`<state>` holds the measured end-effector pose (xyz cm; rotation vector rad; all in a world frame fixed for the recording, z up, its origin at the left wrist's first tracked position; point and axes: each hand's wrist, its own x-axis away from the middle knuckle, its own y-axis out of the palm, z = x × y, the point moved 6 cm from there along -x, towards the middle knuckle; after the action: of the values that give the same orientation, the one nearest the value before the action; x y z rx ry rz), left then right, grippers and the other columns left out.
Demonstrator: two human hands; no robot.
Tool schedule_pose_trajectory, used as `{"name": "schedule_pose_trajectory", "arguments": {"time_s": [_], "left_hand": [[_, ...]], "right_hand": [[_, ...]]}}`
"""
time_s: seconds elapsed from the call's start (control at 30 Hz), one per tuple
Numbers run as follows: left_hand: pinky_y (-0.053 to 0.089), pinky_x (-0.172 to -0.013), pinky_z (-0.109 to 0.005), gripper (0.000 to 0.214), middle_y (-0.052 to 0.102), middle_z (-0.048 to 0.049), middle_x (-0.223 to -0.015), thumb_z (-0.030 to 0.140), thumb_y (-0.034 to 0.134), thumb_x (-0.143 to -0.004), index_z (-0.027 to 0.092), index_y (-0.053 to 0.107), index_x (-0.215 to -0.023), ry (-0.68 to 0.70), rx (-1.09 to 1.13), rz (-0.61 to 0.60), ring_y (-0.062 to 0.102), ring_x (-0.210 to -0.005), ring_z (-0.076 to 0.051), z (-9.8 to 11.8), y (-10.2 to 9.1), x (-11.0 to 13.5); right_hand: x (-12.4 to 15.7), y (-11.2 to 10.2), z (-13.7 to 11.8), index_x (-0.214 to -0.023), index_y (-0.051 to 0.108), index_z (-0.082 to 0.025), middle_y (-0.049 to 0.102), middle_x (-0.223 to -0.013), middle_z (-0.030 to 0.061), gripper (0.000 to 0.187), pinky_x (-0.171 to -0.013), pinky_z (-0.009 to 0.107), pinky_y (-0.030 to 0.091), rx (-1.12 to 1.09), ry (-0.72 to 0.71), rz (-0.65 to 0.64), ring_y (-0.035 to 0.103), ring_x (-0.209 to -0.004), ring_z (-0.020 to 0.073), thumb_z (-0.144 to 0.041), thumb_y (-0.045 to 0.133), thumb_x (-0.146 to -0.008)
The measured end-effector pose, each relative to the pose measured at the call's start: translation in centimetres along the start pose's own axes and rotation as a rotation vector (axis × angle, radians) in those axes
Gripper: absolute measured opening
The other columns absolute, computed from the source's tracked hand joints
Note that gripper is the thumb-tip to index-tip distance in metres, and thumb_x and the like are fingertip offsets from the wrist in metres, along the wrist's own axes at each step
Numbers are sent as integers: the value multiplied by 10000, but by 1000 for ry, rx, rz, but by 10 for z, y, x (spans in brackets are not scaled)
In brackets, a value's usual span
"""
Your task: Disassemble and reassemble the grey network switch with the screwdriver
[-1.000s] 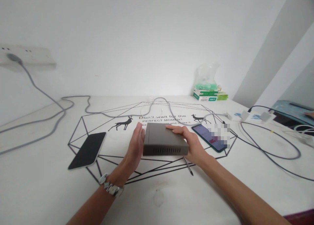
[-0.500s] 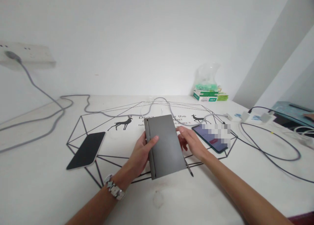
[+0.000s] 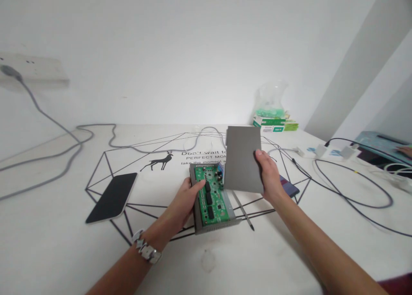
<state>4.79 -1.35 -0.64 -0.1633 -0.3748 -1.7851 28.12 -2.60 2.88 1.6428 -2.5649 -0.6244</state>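
Note:
A small grey metal case (image 3: 201,220) lies open on the white table, showing a green circuit board (image 3: 213,196) inside. My left hand (image 3: 185,200) grips the case's left side, thumb resting on the board's edge. My right hand (image 3: 270,177) holds the flat grey lid (image 3: 243,159) by its right edge, lifted above and to the right of the case. A thin dark screwdriver (image 3: 243,211) lies on the table just right of the case. A silver watch (image 3: 144,250) sits on my left wrist.
A black phone (image 3: 112,197) lies face down at the left; another phone (image 3: 289,188) is partly hidden behind my right hand. Grey cables (image 3: 354,200) loop across the right and back of the table. A green-and-white box (image 3: 270,123) stands at the back.
The case was turned from lying on its side to flat. My right hand then lifted the grey lid off and moved it up and right, uncovering the green circuit board.

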Motion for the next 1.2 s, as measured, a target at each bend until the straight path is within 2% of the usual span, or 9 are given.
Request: {"name": "schedule_pose_trajectory", "arguments": {"time_s": [0.13,0.27,0.4,0.5,0.63,0.77,0.87,0.97,1.2], "left_hand": [[559,-908,-363,508,647,-149,-1294,276,597,-886,170,443,-1358,41,-134,-29,658,-1136,-255,-10,-3,-9],[469,-1038,-398,701,533,-205,-1435,303,539,-910,128,236,-1517,172,-480,37,572,-1271,-286,-8,-11,-13],[455,-1003,-445,756,630,-237,-1306,360,468,-939,92,137,-1563,207,-912,63,618,-1201,-341,2,-8,-2],[458,-946,-489,740,662,-274,-1226,374,368,-963,34,104,-1566,166,-1220,50,640,-1144,-389,6,-1,7],[472,-888,-483,737,684,-267,-1168,381,314,-966,12,93,-1564,147,-1405,38,658,-1091,-403,8,5,12],[481,-844,-459,716,698,-251,-1122,368,327,-954,17,141,-1550,154,-1485,53,678,-1034,-396,9,6,14],[482,-817,-441,684,708,-245,-1058,345,344,-942,33,195,-1533,202,-1510,62,694,-988,-387,10,5,16],[482,-790,-442,646,717,-225,-973,304,362,-925,66,252,-1515,265,-1527,49,707,-928,-386,9,6,16],[484,-773,-442,626,723,-203,-912,297,377,-911,91,309,-1498,295,-1529,43,708,-870,-373,7,5,15]], "right_hand": [[-10,-13,3,-880,532,-232,668,-720,-30,391,-604,295,519,-94,37,186,658,-675,194,-524,731,-711],[-13,-15,9,-879,510,-234,644,-712,-47,354,-577,280,484,-111,28,178,617,-623,170,-456,720,-702],[-10,-9,5,-922,509,-240,585,-664,-73,255,-530,248,414,-71,-105,-9,527,-538,133,-286,626,-700],[-6,8,-4,-1002,513,-240,521,-604,-89,310,-506,231,352,77,-206,-181,442,-489,114,-211,608,-708],[-7,53,-23,-1030,560,-215,472,-659,-62,263,-556,242,361,420,-359,-487,440,-578,120,-209,608,-772],[-17,104,-28,-1118,633,-212,600,-763,-5,311,-634,264,379,941,-541,-679,534,-700,150,-168,577,-815],[-23,134,-9,-1052,692,-219,687,-872,39,256,-661,282,390,1160,-566,-797,580,-746,173,-173,600,-818],[-24,148,20,-1070,722,-225,735,-951,74,276,-686,293,414,1255,-543,-884,629,-818,212,-174,630,-814],[-28,132,68,-1001,763,-226,751,-990,66,246,-753,299,450,1239,-464,-951,658,-884,220,-162,628,-806]]}}
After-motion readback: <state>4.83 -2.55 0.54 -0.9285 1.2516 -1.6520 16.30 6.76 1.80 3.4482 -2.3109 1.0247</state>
